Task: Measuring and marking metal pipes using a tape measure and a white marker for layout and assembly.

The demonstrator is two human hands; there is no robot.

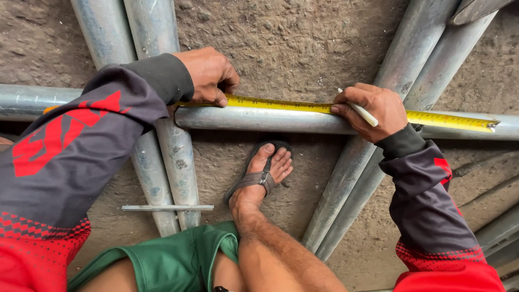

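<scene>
Across the middle of my view runs a horizontal metal pipe (259,120), lying on top of two pairs of slanted pipes so that it sits raised off the rough dirt ground (303,43). Along its top edge stretches a yellow tape measure (281,104), and I see both hands pinning it flat so the blade follows the pipe instead of curling. My left hand (208,75) is curled tight, thumb and fingertips pressing the tape down near where the left pair of pipes (162,162) crosses under. My right hand (373,111) presses the tape further along with its fingers while gripping a pale stick (359,112), probably chalk or a marker, though I can't tell for sure from this angle; its tip rests right beside the tape's markings. Beyond that hand the tape runs on to its metal hook end (492,126). My sandalled foot (262,173) is planted just below the pipe, seemingly to brace my crouch, and a short flat metal strip (167,207) lies apart, near my knee.
</scene>
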